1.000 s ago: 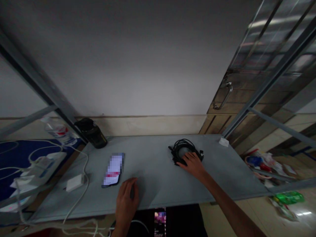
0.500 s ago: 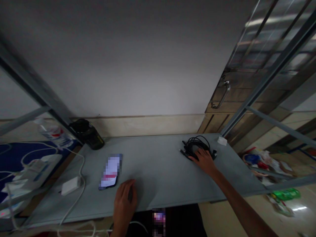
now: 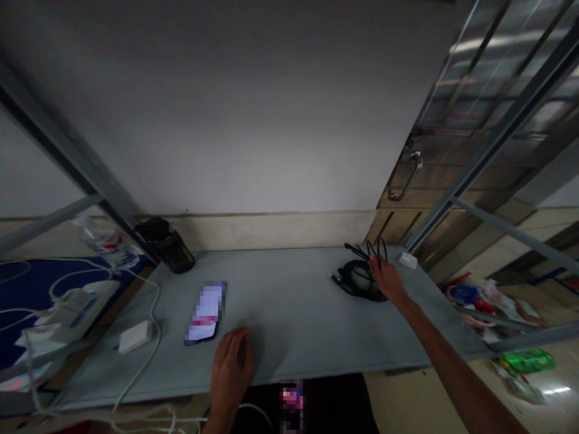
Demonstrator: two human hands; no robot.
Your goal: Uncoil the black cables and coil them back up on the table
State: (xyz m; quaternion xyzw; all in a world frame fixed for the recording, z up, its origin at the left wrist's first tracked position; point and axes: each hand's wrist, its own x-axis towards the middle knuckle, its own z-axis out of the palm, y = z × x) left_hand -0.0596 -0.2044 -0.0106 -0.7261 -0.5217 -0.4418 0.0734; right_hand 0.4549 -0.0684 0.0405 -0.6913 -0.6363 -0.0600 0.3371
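Note:
My right hand [image 3: 386, 279] reaches to the far right of the grey table [image 3: 289, 313] and pinches loops of a black coiled cable [image 3: 362, 278], lifting some of them off the pile. My left hand [image 3: 231, 367] lies flat on the table's near edge, fingers stretched out, holding nothing. A phone [image 3: 206, 311] with a lit screen lies just left of that hand.
A dark bottle [image 3: 166, 243] lies at the back left. A white charger [image 3: 133, 336] with white cables sits at the left edge. A small white block [image 3: 408, 260] lies at the back right corner. Metal frame bars and a wooden door stand to the right.
My right hand pushed the black cable from the table's middle toward the back right, then closed on it and raised some loops. My left hand stayed put.

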